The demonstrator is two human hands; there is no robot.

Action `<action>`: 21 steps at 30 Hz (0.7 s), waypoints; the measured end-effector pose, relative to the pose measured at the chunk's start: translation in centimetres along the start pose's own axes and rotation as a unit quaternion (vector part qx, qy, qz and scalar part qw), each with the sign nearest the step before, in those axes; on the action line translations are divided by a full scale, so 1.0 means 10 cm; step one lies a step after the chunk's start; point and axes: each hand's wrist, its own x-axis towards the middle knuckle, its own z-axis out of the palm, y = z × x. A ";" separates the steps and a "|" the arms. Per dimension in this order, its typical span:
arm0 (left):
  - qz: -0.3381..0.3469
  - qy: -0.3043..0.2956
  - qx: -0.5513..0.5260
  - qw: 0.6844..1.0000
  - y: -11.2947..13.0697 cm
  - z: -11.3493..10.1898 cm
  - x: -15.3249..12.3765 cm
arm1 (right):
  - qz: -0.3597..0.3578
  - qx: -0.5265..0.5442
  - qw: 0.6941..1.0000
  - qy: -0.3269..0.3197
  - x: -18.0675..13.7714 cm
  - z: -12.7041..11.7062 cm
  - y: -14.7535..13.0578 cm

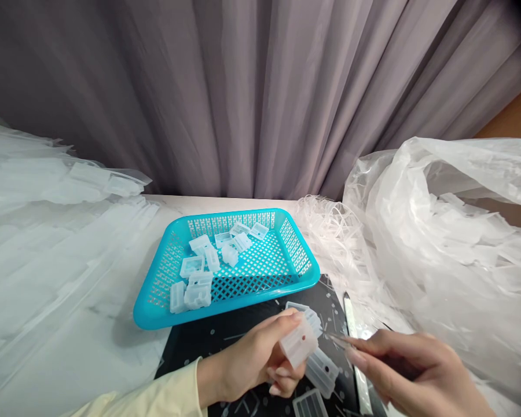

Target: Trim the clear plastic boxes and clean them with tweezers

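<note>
My left hand [260,350] is closed around a small translucent plastic box [301,341] with a little round hole in its face. Between the thumb and fingers of my right hand [410,365] is a thin pointed metal tool [337,338], its tip close to the box's right side; the exact kind of tool is unclear. Beneath the hands, more of these plastic boxes [322,372] lie on a black mat [230,333] strewn with plastic scraps. Behind my left hand stands a blue plastic basket [309,278] with several similar boxes in it.
Stacked translucent plastic pieces [47,191] fill the left side. At right, a large clear plastic bag [395,191] holds more pieces, beside a heap of thin plastic strips [330,231]. A long metal strip [351,324] lies along the mat's right edge. A grey curtain [243,98] hangs behind.
</note>
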 end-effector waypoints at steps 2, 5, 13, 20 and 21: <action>-0.008 -0.008 -0.009 1.000 0.00 -0.02 0.00 | -0.015 -0.065 0.997 0.044 0.05 -0.09 0.06; -0.015 -0.017 -0.021 1.000 0.00 -0.06 0.00 | -0.007 -0.208 0.975 0.071 0.17 -0.18 0.24; -0.012 -0.045 -0.060 0.997 0.03 -0.08 0.03 | 0.151 -0.478 0.864 0.038 0.36 -0.23 0.48; -0.011 -0.047 -0.067 0.997 0.04 -0.09 0.03 | 0.125 -0.496 0.859 0.035 0.28 -0.31 0.45; -0.012 -0.047 -0.067 0.997 0.04 -0.09 0.03 | 0.113 -0.498 0.859 0.033 0.26 -0.33 0.46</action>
